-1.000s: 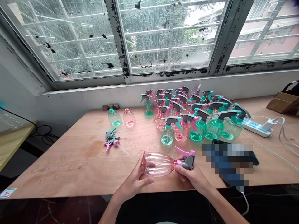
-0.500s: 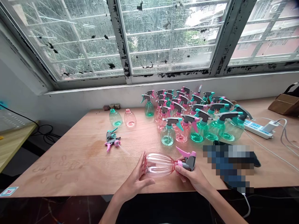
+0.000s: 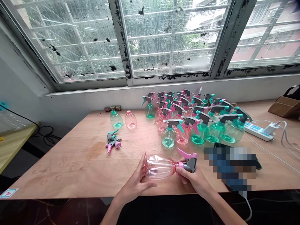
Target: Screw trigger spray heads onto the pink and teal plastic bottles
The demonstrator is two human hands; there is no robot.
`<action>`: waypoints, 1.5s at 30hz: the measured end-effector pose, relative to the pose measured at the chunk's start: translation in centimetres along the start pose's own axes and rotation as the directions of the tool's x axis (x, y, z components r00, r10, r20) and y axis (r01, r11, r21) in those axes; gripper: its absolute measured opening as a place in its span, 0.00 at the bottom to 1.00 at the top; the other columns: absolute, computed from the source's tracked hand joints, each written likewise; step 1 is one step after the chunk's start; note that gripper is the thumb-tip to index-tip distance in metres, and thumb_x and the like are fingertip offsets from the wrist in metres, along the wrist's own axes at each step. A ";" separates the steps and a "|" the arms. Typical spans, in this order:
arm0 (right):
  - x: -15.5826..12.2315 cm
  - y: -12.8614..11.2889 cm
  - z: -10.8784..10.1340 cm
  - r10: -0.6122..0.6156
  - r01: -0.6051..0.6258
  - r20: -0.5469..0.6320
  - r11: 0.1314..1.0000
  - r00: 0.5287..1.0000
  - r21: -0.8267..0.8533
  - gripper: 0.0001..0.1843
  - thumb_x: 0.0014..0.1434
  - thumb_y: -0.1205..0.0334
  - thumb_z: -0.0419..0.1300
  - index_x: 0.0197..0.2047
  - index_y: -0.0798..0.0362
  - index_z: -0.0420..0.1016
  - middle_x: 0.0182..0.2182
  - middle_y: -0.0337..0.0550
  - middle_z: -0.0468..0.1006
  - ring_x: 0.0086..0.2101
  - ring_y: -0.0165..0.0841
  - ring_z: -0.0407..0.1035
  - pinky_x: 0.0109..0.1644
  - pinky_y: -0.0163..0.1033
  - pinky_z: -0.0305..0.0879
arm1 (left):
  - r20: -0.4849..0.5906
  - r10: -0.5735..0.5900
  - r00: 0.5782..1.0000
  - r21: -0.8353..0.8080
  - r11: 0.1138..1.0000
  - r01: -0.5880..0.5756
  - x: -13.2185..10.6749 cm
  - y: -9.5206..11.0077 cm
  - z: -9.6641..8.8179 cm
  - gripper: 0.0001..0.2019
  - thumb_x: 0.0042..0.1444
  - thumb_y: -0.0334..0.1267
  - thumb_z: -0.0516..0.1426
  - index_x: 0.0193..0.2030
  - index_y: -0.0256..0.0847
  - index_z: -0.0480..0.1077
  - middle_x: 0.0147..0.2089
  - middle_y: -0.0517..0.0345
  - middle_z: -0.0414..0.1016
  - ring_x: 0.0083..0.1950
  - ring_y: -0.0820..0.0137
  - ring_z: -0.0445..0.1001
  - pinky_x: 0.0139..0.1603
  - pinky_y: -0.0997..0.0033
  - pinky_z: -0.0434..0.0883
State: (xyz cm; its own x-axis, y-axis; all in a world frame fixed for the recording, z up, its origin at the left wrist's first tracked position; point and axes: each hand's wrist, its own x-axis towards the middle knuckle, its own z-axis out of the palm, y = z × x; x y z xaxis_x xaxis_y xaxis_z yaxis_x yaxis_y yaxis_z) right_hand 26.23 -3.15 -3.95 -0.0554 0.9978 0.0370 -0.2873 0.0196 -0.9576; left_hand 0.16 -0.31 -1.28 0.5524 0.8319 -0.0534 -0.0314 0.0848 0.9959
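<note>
A clear pink spray bottle [image 3: 160, 167] lies sideways between my hands over the front of the table. Its grey-and-pink trigger head [image 3: 191, 163] sits on the neck and points right. My left hand [image 3: 138, 179] cups the bottle's base, thumb stretched along the lower side. At the collar, my right hand [image 3: 193, 178] closes with thumb and fingers round the neck. Left of them lie loose spray heads, a teal one [image 3: 112, 136] and a pink one [image 3: 113, 144] with a thin tube. Behind these stand an uncapped green bottle [image 3: 116, 119] and an uncapped pink bottle [image 3: 130, 120].
Several green and pink spray bottles with heads [image 3: 182, 131] stand grouped at the back right. A power strip [image 3: 259, 130] with white cables is farther right. A pixelated dark item [image 3: 231, 165] lies by the front edge. A brown box [image 3: 284, 106] stands far right.
The view has shifted slightly. Both hands keep their hold on the pink bottle, which seems turned a little about its long axis.
</note>
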 end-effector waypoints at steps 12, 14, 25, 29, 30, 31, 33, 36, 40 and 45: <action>0.3 0.5 -0.2 0.004 -0.004 -0.008 1.000 1.000 0.020 0.17 0.57 0.52 0.70 0.37 0.52 0.69 0.22 0.35 0.77 0.17 0.24 0.61 0.21 0.31 0.55 | 0.055 0.021 0.998 0.010 1.000 -0.022 0.1 0.3 0.0 0.47 0.62 0.36 0.61 0.75 0.58 0.31 0.75 0.52 0.53 0.72 0.56 0.58 0.74 0.47 0.50; 0.3 0.5 -0.2 0.008 -0.008 0.000 1.000 1.000 0.007 0.17 0.57 0.52 0.70 0.37 0.52 0.70 0.22 0.35 0.77 0.17 0.24 0.62 0.21 0.31 0.55 | 0.042 0.007 0.999 0.007 1.000 -0.007 0.0 0.3 0.0 0.51 0.59 0.36 0.64 0.75 0.59 0.30 0.77 0.51 0.49 0.72 0.56 0.59 0.74 0.47 0.50; 0.3 0.5 -0.2 0.004 -0.004 0.010 1.000 1.000 0.013 0.17 0.58 0.51 0.70 0.38 0.53 0.70 0.22 0.35 0.77 0.18 0.25 0.61 0.22 0.32 0.55 | -0.002 0.030 1.000 0.061 0.998 -0.030 -0.1 0.0 -0.2 0.47 0.60 0.36 0.63 0.74 0.61 0.36 0.79 0.55 0.40 0.76 0.51 0.49 0.74 0.44 0.48; 0.3 0.6 -0.2 0.004 -0.004 0.017 1.000 1.000 -0.017 0.17 0.57 0.51 0.70 0.37 0.53 0.70 0.19 0.32 0.73 0.17 0.24 0.60 0.21 0.31 0.54 | -0.021 0.012 1.000 0.012 1.000 -0.012 0.0 -0.4 -0.3 0.52 0.57 0.37 0.66 0.75 0.59 0.32 0.80 0.54 0.35 0.78 0.52 0.40 0.75 0.45 0.42; 0.3 0.6 -0.2 0.007 -0.007 0.018 1.000 1.000 -0.019 0.17 0.57 0.51 0.70 0.38 0.53 0.70 0.19 0.32 0.72 0.17 0.24 0.61 0.22 0.31 0.55 | -0.023 0.013 1.000 -0.006 1.000 -0.013 0.0 -0.5 -0.3 0.52 0.57 0.38 0.66 0.75 0.57 0.32 0.80 0.54 0.35 0.78 0.52 0.39 0.76 0.45 0.42; 0.2 0.7 -0.2 0.010 -0.009 0.019 1.000 1.000 -0.019 0.18 0.57 0.51 0.70 0.39 0.53 0.70 0.19 0.31 0.72 0.18 0.25 0.61 0.22 0.31 0.55 | -0.018 0.020 1.000 -0.023 1.000 -0.020 0.0 -0.6 -0.4 0.50 0.58 0.40 0.65 0.75 0.56 0.34 0.80 0.54 0.36 0.78 0.52 0.38 0.76 0.46 0.41; 0.1 0.8 -0.2 0.013 -0.012 0.019 1.000 1.000 -0.015 0.18 0.57 0.51 0.70 0.40 0.53 0.70 0.20 0.32 0.74 0.18 0.25 0.61 0.22 0.32 0.56 | 0.005 0.039 0.999 -0.043 0.998 -0.039 0.1 -0.7 -0.4 0.46 0.59 0.42 0.64 0.75 0.53 0.39 0.79 0.53 0.40 0.78 0.53 0.39 0.76 0.47 0.42; 0.1 0.7 -0.1 0.005 -0.005 0.003 1.000 1.000 0.001 0.18 0.57 0.51 0.70 0.40 0.52 0.69 0.21 0.33 0.75 0.18 0.25 0.61 0.23 0.32 0.56 | 0.011 0.028 1.000 -0.025 0.999 -0.028 0.1 -0.4 -0.3 0.46 0.57 0.39 0.66 0.74 0.56 0.43 0.79 0.55 0.43 0.77 0.52 0.46 0.76 0.47 0.45; 0.2 0.2 0.0 0.000 0.000 -0.015 1.000 1.000 -0.003 0.17 0.57 0.51 0.70 0.39 0.52 0.70 0.20 0.32 0.74 0.18 0.25 0.61 0.22 0.32 0.56 | 0.029 0.003 1.000 0.011 1.000 -0.004 0.0 0.1 -0.2 0.49 0.59 0.36 0.65 0.74 0.63 0.36 0.79 0.56 0.43 0.74 0.53 0.55 0.74 0.45 0.50; 0.2 0.0 0.0 0.028 -0.029 -0.014 0.999 0.999 -0.018 0.19 0.55 0.50 0.72 0.38 0.53 0.70 0.19 0.32 0.73 0.17 0.25 0.60 0.21 0.32 0.56 | 0.013 -0.003 1.000 0.017 1.000 0.003 0.0 -0.2 -0.4 0.53 0.56 0.38 0.67 0.75 0.58 0.32 0.80 0.57 0.36 0.78 0.56 0.38 0.76 0.50 0.40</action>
State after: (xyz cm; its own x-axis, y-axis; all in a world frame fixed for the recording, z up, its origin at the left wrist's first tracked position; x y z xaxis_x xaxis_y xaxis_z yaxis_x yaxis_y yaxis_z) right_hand 26.24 -2.92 -3.95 -0.0497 0.9987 0.0058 -0.2685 -0.0078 -0.9633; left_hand -0.14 -0.11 -1.50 0.5632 0.8245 -0.0553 -0.0160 0.0778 0.9968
